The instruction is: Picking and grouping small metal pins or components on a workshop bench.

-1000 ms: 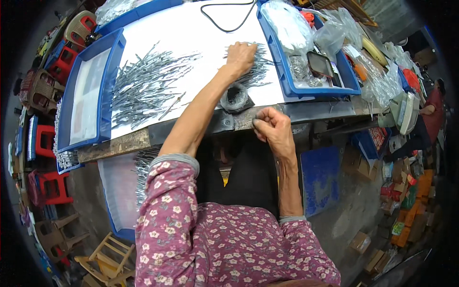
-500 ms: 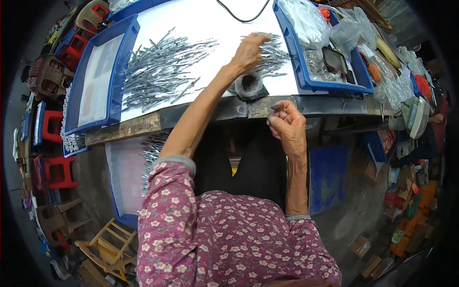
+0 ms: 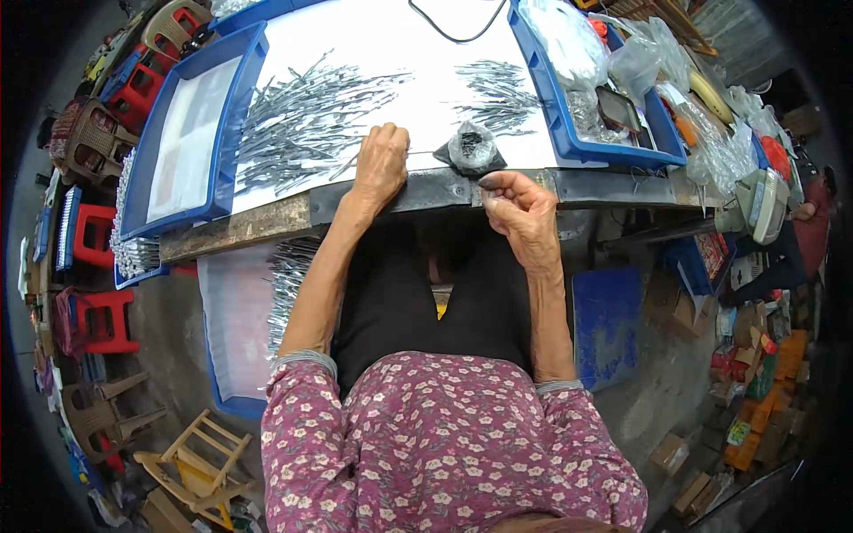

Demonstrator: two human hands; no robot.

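At the tabletop's (image 3: 240, 227) near edge, the left hand (image 3: 383, 163) curls beside the larger pile of thin grey strips (image 3: 306, 124), its hold hidden. The right hand's (image 3: 522, 213) fingers pinch narrowly, contents unclear; one careless knock could spill the nearby plastic-lined cup (image 3: 486, 158).

Left side: red stools (image 3: 107, 302), brown chairs (image 3: 111, 135), one wooden chair (image 3: 197, 480); right side: one blue panel (image 3: 608, 329), several cardboard boxes (image 3: 670, 454).
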